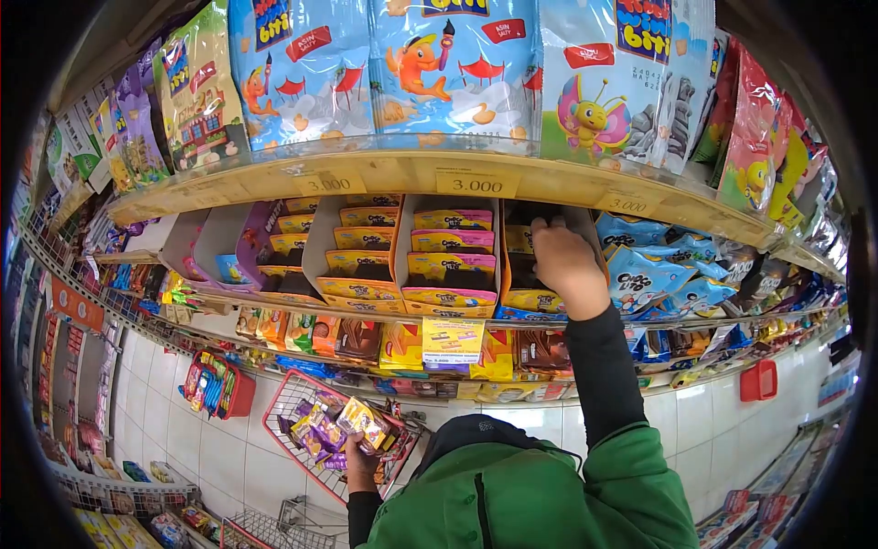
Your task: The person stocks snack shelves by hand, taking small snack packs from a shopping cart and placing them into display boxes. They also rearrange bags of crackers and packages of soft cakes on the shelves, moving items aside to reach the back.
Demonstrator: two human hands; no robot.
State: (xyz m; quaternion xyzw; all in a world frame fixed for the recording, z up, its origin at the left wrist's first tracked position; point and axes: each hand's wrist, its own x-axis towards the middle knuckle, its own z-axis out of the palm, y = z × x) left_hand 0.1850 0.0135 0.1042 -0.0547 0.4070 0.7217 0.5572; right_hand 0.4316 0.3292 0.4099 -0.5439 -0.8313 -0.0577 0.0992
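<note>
On the shelf ahead, my right hand (567, 265) reaches into a display carton of yellow Choco Lito packs (535, 300). Its fingers are bent together, and whatever lies at the fingertips is hidden. Similar cartons hold Choco Lito packs (451, 265) just left of that hand. Low down, my left hand (360, 465) is closed on a yellow and brown snack pack (368, 423) over a red-rimmed shopping cart (283, 403). Purple snack packs (320, 428) lie in the cart beside it.
Above my right hand runs a shelf edge (402, 171) with price labels, carrying large blue snack bags (457, 82). Blue Choco Lito bags (640, 279) stand to the right. A filled red basket (240, 393) and another red basket (759, 381) are on the tiled floor (219, 448).
</note>
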